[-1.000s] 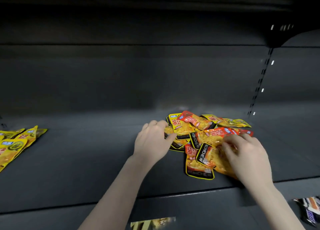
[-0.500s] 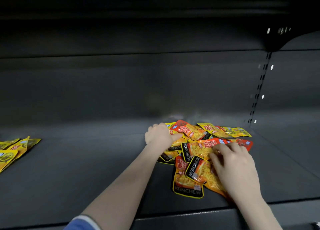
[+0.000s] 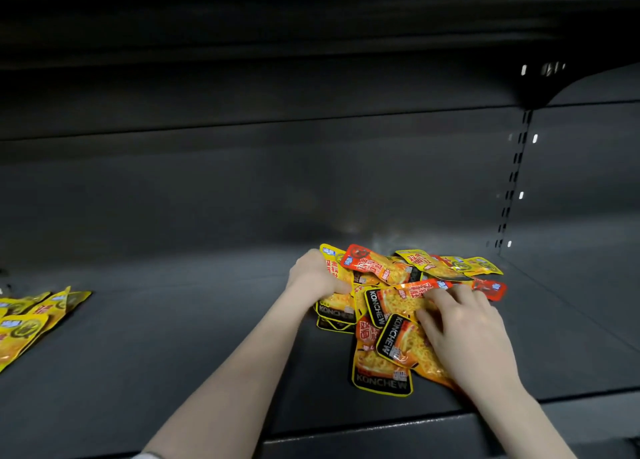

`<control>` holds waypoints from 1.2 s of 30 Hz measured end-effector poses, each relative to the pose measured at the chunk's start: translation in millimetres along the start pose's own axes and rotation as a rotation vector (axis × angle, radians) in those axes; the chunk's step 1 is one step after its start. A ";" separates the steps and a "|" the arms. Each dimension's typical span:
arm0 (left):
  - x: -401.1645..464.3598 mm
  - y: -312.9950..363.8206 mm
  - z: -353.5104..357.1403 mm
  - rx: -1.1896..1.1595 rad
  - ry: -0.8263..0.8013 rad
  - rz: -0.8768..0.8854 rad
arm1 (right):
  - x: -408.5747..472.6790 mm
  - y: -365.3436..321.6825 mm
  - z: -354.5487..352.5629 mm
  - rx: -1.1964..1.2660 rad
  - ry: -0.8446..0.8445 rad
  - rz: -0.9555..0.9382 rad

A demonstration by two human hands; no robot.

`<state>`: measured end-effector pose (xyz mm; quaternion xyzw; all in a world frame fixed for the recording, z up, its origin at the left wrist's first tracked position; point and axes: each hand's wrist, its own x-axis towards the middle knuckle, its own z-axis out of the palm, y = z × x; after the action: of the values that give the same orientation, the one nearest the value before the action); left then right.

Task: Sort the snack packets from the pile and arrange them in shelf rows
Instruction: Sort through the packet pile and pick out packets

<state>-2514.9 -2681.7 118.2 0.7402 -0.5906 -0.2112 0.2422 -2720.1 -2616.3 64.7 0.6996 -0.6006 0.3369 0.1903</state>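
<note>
A mixed pile of snack packets is heaped on the dark shelf, at about two o'clock from the frame's centre. The left hand is closed around the upper edge of a yellow packet at the pile's nine o'clock side, probably to draw it free for sorting. The right hand is laid with spread fingers on orange Konchew packets at the pile's four o'clock; whether anything is pinched beneath it cannot be told, and it is judged to be steadying the heap against sliding. A row of yellow packets is already laid out well apart, at nine o'clock, near the shelf's left end. Most of the sorting is judged to remain.
</note>
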 end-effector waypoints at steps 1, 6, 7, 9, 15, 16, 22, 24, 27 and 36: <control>-1.9 -4.2 -5.0 -0.017 0.005 0.002 | 0.4 -0.6 -0.6 -0.005 -0.015 -0.007; -23.0 -23.4 -29.8 -0.173 -0.006 0.051 | 18.2 -5.5 -5.6 0.024 -0.060 -0.026; -26.2 -27.9 -33.0 -0.202 -0.003 0.059 | 25.8 -6.9 -6.5 0.047 -0.058 -0.031; -30.4 -36.9 -36.9 -0.259 -0.004 0.059 | 43.7 -12.0 -7.7 0.076 -0.086 -0.053; -37.5 -63.5 -46.0 -0.419 -0.026 0.058 | 94.1 -28.2 8.7 0.090 -0.388 -0.127; -37.4 -68.5 -46.6 -0.447 -0.034 0.054 | 100.0 -29.8 13.3 0.066 -0.466 -0.135; -35.7 -86.5 -42.4 -0.514 -0.005 0.020 | 117.7 -32.8 34.6 0.052 -0.727 -0.085; -33.4 -87.9 -41.7 -0.514 0.013 0.013 | 119.6 -34.2 35.0 0.081 -0.736 -0.062; -29.9 -89.8 -40.2 -0.470 0.052 -0.003 | 120.9 -38.8 33.3 0.069 -0.723 -0.074; -33.5 -88.0 -41.3 -0.539 0.117 0.024 | 111.4 -64.9 15.9 0.227 -0.546 -0.076</control>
<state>-2429.3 -2628.3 98.4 0.6528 -0.5070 -0.3148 0.4666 -2647.7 -2693.0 140.5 0.8033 -0.5614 0.1938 -0.0453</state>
